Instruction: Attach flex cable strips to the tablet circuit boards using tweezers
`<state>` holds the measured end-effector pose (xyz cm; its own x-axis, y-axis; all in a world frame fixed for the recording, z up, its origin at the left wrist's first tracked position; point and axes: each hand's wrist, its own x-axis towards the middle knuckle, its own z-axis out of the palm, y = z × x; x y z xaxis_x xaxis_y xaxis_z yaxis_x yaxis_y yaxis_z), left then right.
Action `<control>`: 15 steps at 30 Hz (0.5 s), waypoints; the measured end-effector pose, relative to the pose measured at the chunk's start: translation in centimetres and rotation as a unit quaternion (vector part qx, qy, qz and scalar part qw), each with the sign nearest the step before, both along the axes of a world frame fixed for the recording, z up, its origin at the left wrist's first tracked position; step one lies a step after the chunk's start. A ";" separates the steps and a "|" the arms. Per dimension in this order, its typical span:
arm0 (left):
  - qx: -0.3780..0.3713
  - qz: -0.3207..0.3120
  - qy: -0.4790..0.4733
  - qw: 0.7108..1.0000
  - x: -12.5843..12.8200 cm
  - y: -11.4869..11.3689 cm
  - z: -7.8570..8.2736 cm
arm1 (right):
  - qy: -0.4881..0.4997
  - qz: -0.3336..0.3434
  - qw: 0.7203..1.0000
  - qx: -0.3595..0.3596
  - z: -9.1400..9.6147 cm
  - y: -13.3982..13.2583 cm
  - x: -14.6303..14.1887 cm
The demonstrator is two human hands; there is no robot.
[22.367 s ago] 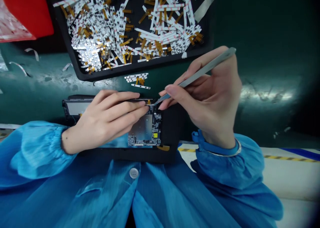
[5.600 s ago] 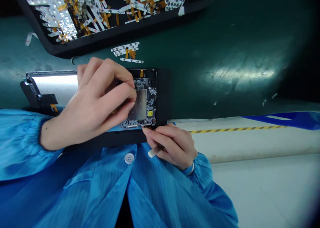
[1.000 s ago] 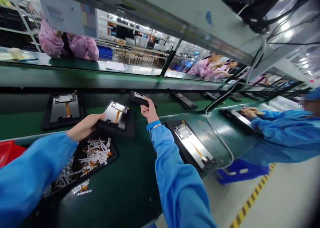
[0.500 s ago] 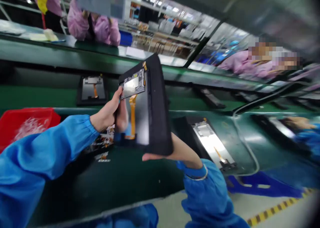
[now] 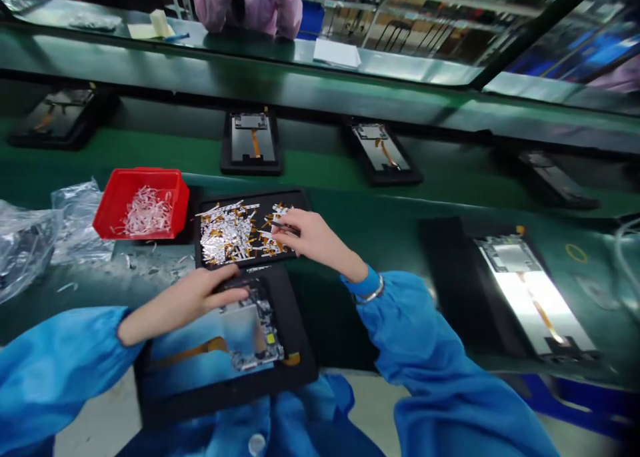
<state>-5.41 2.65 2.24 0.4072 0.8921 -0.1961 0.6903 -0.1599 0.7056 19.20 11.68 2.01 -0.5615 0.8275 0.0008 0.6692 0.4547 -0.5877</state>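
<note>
An open tablet (image 5: pixel 193 370) in a black frame lies at the table's near edge, with its circuit board (image 5: pixel 250 333) and orange ribbon cable showing. My left hand (image 5: pixel 195 303) is closed on its far edge, thumb and fingers near the board. Beyond it, a black tray (image 5: pixel 240 264) carries a pile of small white and orange flex strips (image 5: pixel 227 233). Over the tray's right side, my right hand (image 5: pixel 317 240) pinches dark tweezers (image 5: pixel 287 228), their tips among the strips. Whether the tips grip a strip is too small to tell.
A red bin (image 5: pixel 140 235) of white scraps stands left, beside clear plastic bags (image 5: pixel 25 243). Another opened tablet (image 5: pixel 533 297) lies at right. Several more tablets, one here (image 5: pixel 253 140), line the green conveyor (image 5: pixel 310 150). A co-worker in pink (image 5: pixel 250 3) sits opposite.
The tablet has come down from mid-air to the near edge and turned. My right hand has let go of it and moved to the tray, now holding tweezers. The view has tilted down.
</note>
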 end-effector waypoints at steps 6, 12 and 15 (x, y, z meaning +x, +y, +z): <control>0.107 -0.134 0.066 0.983 1.5 -1.1 -0.6 | -0.093 -0.017 0.994 0.049 -1.8 1.3 -2.4; 0.279 -0.171 0.126 0.936 1.2 2.6 0.0 | -0.202 0.000 0.976 0.078 -0.7 -0.3 -3.2; 0.305 -0.141 0.161 0.928 1.1 5.4 -0.4 | -0.238 0.014 0.967 0.094 -0.1 -0.6 -4.0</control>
